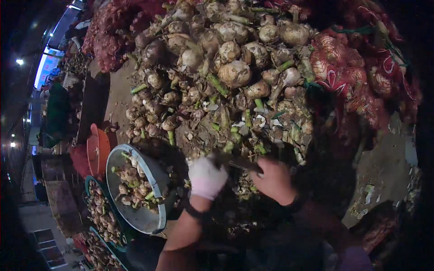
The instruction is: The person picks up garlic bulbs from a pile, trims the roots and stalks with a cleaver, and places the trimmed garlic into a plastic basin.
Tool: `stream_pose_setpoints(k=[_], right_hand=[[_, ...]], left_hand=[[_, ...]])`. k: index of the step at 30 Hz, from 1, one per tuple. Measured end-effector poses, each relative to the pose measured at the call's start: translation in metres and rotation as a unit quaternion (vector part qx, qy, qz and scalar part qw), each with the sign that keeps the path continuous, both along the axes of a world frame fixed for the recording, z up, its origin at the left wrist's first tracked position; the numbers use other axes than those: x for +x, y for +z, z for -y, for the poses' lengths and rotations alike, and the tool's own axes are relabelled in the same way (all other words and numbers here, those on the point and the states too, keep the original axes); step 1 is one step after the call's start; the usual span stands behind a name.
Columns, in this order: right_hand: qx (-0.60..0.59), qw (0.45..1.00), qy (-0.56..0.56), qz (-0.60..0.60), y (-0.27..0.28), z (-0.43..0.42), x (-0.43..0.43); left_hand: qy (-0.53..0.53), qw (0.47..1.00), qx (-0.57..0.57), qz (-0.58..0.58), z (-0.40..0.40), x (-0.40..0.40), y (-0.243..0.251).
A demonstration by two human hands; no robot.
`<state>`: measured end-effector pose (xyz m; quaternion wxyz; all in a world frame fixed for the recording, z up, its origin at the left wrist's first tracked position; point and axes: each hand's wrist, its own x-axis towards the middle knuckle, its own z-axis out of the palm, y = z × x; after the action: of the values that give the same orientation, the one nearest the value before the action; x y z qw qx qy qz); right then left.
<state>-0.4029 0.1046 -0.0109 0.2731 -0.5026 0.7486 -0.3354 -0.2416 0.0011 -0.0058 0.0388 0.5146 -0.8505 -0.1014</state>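
Observation:
My right hand (276, 183) is bare and closed around a dark, narrow tool (242, 164), which looks like a knife; blur and shadow hide its exact shape. The tool reaches left toward my left hand (207, 178), which wears a white glove. The left fingers curl beside a dark, blurred patch, and whether they grip anything is hidden. Both hands are at the near edge of a large heap of soil-covered bulbs (234, 74), many with cut green stems. Stem pieces and dry peelings (234, 135) lie just beyond the hands.
A grey-blue tub (159, 193) holding trimmed bulbs tilts to my left. Beyond it is an orange basin (98, 149); nearer are green-rimmed containers of bulbs (103, 210). Red mesh sacks of bulbs (339, 64) stand at the right, with more red sacks (108, 37) at the far left.

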Motion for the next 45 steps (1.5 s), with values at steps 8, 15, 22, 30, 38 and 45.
stream_pose_setpoints(k=[8,15,22,30,38,45], right_hand=[[0.033,0.942,-0.002,0.335,-0.054,-0.02,-0.007],[0.066,0.932,-0.026,0.355,0.002,0.019,-0.001],[0.026,0.996,-0.02,0.088,0.012,0.015,-0.011],[-0.044,0.976,0.129,-0.169,0.026,0.007,0.021],[-0.045,0.983,0.084,-0.159,0.003,0.001,0.02],[0.175,0.977,-0.047,-0.11,-0.061,-0.015,-0.021]], left_hand=[[-0.17,0.967,-0.032,-0.188,-0.026,-0.016,0.06],[-0.096,0.936,0.208,-0.266,-0.02,-0.012,0.049],[0.097,0.954,0.085,-0.272,-0.013,0.01,0.021],[0.202,0.745,0.269,-0.576,-0.029,0.009,0.004],[0.142,0.898,0.17,-0.38,-0.041,0.0,0.026],[0.149,0.976,-0.056,-0.148,-0.031,0.067,0.068]])
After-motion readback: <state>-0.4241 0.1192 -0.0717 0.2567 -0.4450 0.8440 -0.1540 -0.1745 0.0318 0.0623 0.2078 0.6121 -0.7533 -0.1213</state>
